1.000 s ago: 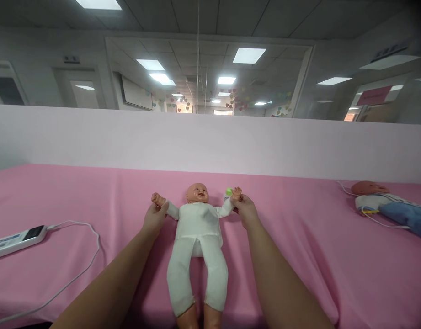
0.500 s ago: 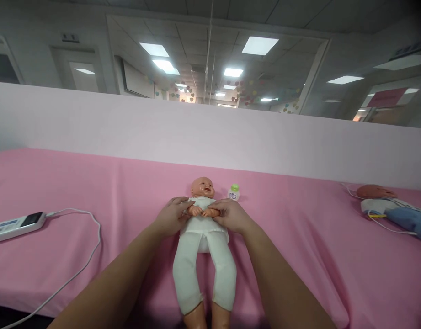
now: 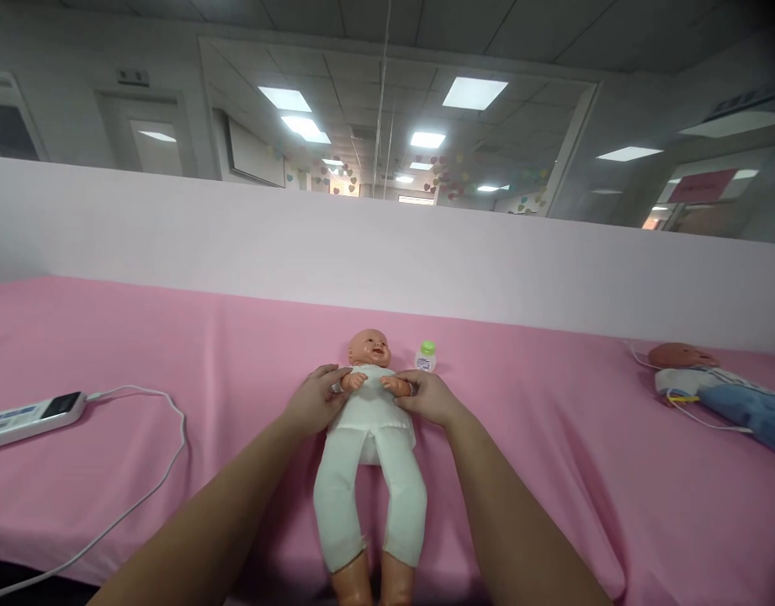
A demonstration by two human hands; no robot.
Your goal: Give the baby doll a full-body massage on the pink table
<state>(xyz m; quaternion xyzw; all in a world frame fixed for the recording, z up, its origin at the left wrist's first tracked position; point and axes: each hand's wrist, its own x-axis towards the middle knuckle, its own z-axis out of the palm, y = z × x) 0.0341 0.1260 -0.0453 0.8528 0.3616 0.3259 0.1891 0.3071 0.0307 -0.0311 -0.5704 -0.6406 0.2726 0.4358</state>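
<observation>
A baby doll (image 3: 371,421) with a white cloth body lies on its back on the pink sheet (image 3: 248,345), head toward the far side. My left hand (image 3: 317,400) is closed round the doll's arm on the left, its small hand (image 3: 354,381) showing past my thumb. On the other side my right hand (image 3: 430,397) grips the doll's other arm (image 3: 396,385). Both doll hands lie over its chest, with a gap between them. Just beyond my right hand stands a small clear bottle (image 3: 426,359) with a green cap.
On the left lies a white handheld device (image 3: 34,418) with a dark screen; its white cable (image 3: 182,429) curves to the near edge. Another doll (image 3: 721,387) in blue and white lies far right, with a thin tube. A white low wall (image 3: 387,252) runs behind.
The doll's two hands have moved apart, outward from the middle of its chest, with my hands still on its arms. The view has shifted slightly.
</observation>
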